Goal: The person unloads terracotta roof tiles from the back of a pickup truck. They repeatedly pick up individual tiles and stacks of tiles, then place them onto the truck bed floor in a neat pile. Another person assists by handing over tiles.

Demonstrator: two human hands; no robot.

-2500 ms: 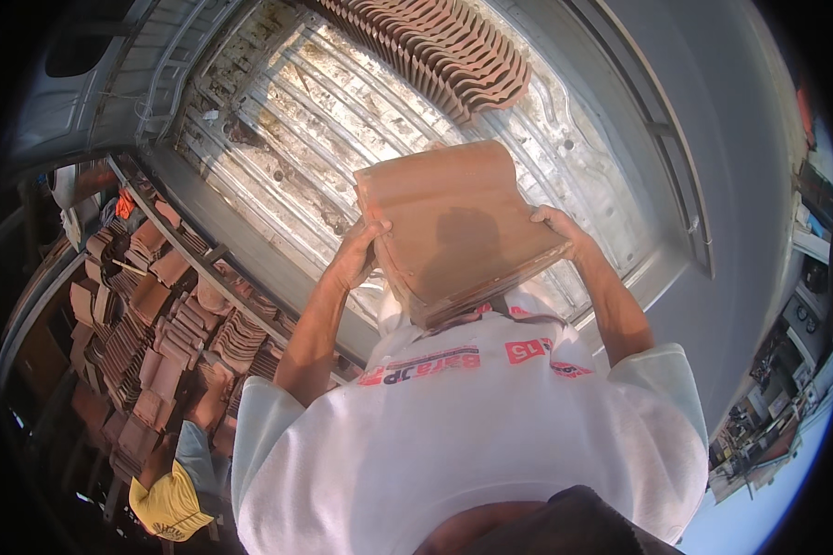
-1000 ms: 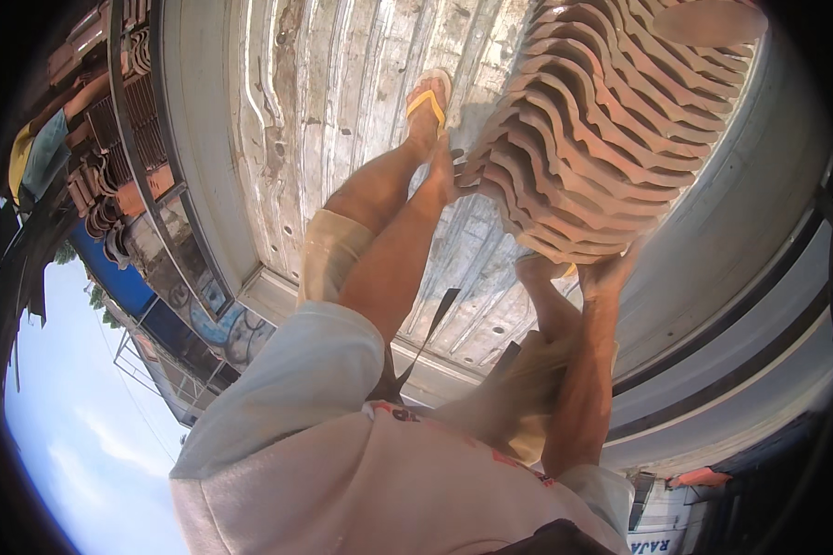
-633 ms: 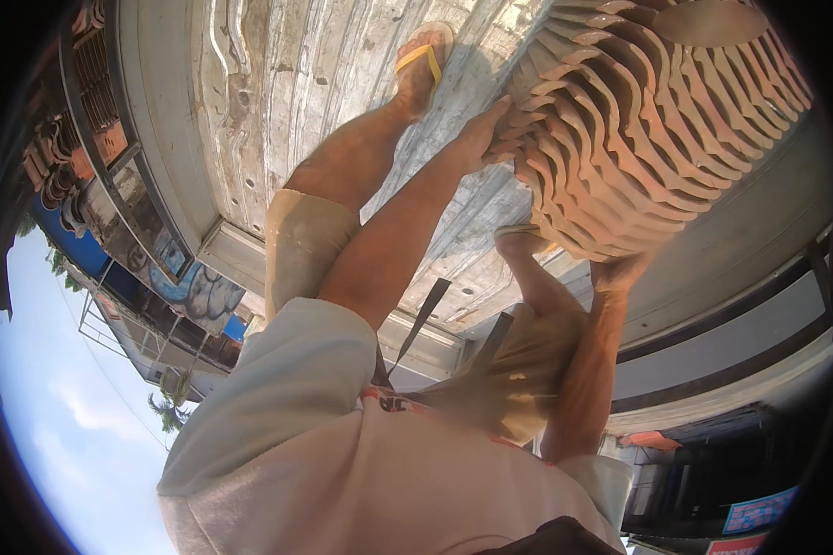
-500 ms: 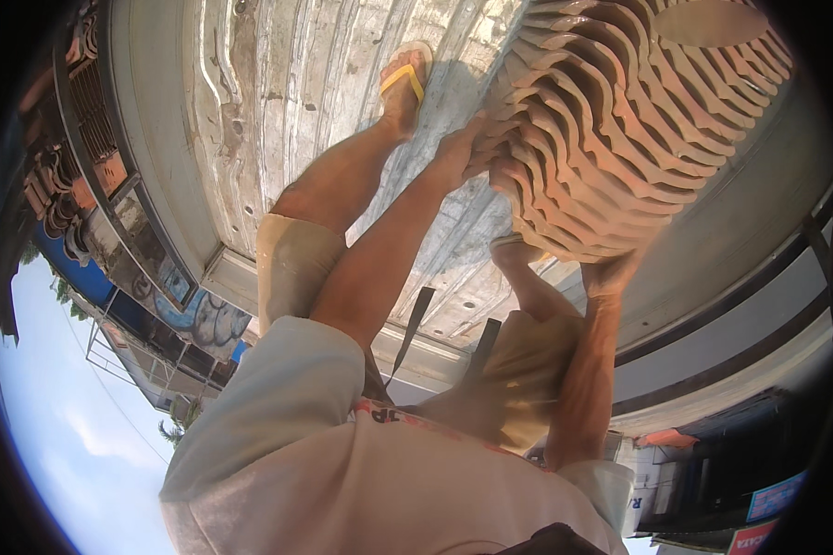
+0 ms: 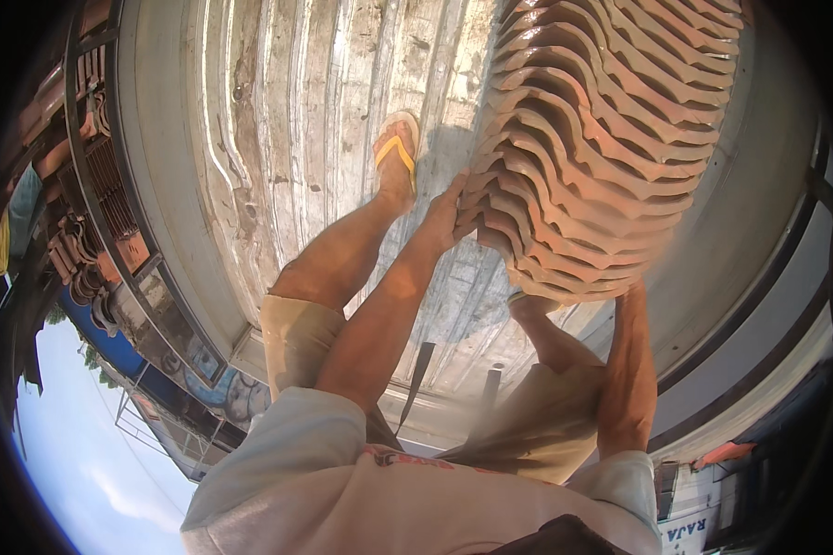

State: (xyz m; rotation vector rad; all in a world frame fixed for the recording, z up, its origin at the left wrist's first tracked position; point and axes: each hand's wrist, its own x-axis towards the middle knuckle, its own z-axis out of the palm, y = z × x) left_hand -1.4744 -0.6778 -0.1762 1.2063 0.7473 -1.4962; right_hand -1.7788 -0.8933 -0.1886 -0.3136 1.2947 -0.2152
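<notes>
**Both hands on the stack of roof tiles**

At the far left edge of the frame, more clay tiles [image 5: 65,250] sat in a dark rack, with blue sky showing in the lower left corner. Right of these ran the worn, ribbed metal truck bed [image 5: 278,139], filling the upper middle. A foot in a yellow flip-flop [image 5: 396,153] stood on it, just left of the tiles.

The left hand [image 5: 449,211] pressed flat against the left side of the stack of wavy terracotta roof tiles [image 5: 602,139], fingers spread and touching the lower tiles. The stack filled the upper right of the frame. The right hand [image 5: 631,289] met the stack's lower right edge, mostly hidden beneath it, so its grip could not be told. The hands stood well apart, the stack's lower end between them.
</notes>
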